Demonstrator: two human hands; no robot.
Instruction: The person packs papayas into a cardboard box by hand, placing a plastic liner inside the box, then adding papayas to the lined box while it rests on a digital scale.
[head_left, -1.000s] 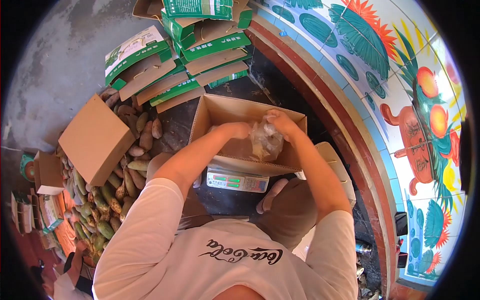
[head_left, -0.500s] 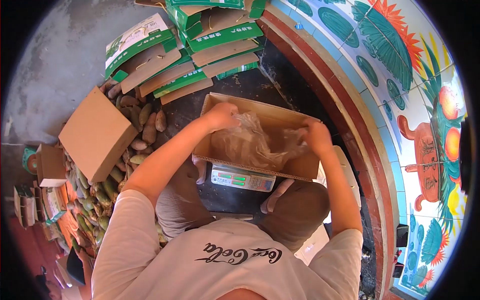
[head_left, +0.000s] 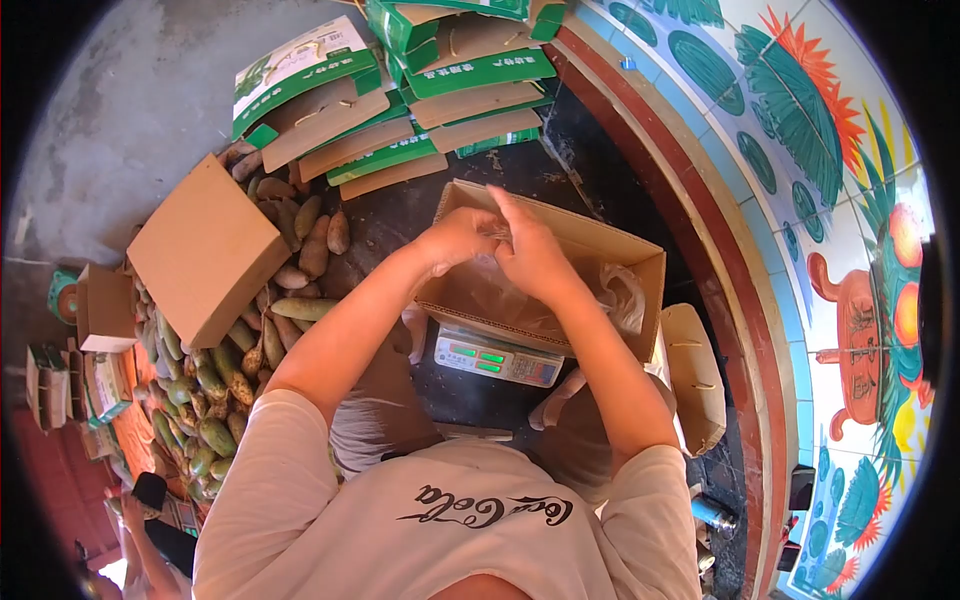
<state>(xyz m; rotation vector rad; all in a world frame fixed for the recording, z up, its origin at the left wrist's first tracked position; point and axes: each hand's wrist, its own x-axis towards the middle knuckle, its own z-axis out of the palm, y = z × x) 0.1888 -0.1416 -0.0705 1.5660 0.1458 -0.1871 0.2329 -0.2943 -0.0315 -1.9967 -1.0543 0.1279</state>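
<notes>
An open cardboard box (head_left: 590, 240) sits on a digital scale (head_left: 498, 357) with lit green displays. Inside the box lies a clear plastic bag (head_left: 622, 292), crumpled against the right end and spread along the bottom. My left hand (head_left: 462, 240) is closed at the box's far left part, fingers pinching what looks like the edge of the bag. Right beside it, my right hand (head_left: 532, 258) meets the left fingertips and pinches the same film, with one finger pointing up. The film between the fingers is mostly hidden.
At left, a closed cardboard box (head_left: 205, 250) rests on a heap of long tubers (head_left: 215, 435). Green-and-white cartons (head_left: 480, 75) are stacked at the back. An open carton (head_left: 693, 385) stands at right, near the tiled wall (head_left: 770, 260). Another person's arm (head_left: 140, 535) shows lower left.
My right hand has moved left from the box's right end to meet my left hand. The bag's right part now lies loose. The view has shifted slightly.
</notes>
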